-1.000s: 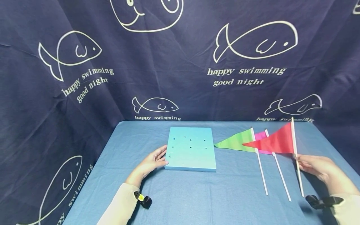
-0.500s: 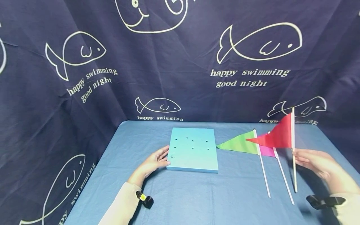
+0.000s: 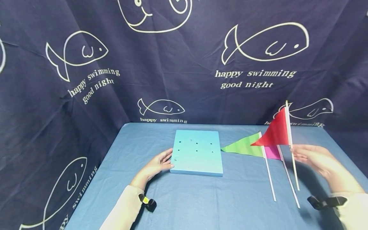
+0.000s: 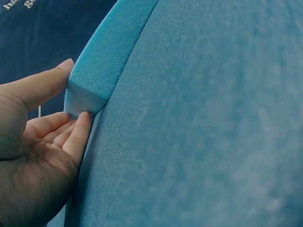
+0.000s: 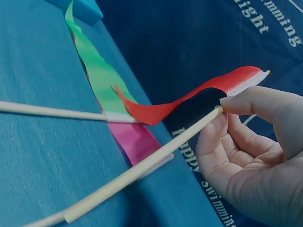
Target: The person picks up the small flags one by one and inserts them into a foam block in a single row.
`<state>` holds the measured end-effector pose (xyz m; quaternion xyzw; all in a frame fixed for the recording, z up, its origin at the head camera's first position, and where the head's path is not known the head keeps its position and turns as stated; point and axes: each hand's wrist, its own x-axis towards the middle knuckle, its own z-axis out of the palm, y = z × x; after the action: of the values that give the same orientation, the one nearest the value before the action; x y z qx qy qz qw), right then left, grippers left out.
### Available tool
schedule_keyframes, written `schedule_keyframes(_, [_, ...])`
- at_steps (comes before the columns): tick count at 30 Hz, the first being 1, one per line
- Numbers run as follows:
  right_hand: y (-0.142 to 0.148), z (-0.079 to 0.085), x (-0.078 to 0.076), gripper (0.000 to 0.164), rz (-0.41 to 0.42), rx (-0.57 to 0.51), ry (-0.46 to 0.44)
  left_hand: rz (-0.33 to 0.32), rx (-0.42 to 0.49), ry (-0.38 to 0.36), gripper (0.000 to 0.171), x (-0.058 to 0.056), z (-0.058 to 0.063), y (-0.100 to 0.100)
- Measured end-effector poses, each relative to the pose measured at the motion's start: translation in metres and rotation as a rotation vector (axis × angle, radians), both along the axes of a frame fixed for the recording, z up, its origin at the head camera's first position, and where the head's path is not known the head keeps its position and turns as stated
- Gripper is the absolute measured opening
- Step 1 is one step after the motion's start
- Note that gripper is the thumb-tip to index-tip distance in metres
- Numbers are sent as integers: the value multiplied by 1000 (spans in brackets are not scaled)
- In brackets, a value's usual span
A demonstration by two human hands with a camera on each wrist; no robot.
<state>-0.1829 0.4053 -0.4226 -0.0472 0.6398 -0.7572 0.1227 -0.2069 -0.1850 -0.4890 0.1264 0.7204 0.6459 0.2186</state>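
In the head view, my left hand rests at the left edge of a light-blue foam board with several small holes. The left wrist view shows the thumb at the upper edge of the foam board and the fingers touching its side. My right hand pinches the stick of a red pennant flag just below the cloth, raised above the table and nearly upright. In the right wrist view, thumb and fingertips meet on the stick. Below lie a green flag and a partly covered pink flag.
A blue cloth covers the table. Behind and left hangs a dark-blue curtain with white fish drawings. The green flag's tip reaches the board's right edge, and the sticks of the lying flags point toward the near side.
My right hand has lifted the red flag and carried it left, its stick turning slightly. My left hand stays at the board. The head view has shifted slightly.
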Motion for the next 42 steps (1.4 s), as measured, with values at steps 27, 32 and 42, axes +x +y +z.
schedule_keyframes(27, [-50, 29, -7, 40, -88, -72, 83, 18, -19, 9, 82, 0, 2, 1])
schedule_keyframes(32, [-63, 37, -9, 38, -91, -58, 116, 24, 8, 13, 82, 1, 3, 2])
schedule_keyframes(42, [-89, 47, -16, 36, -106, -19, 117, 35, 23, 48, 83, 6, 5, 4])
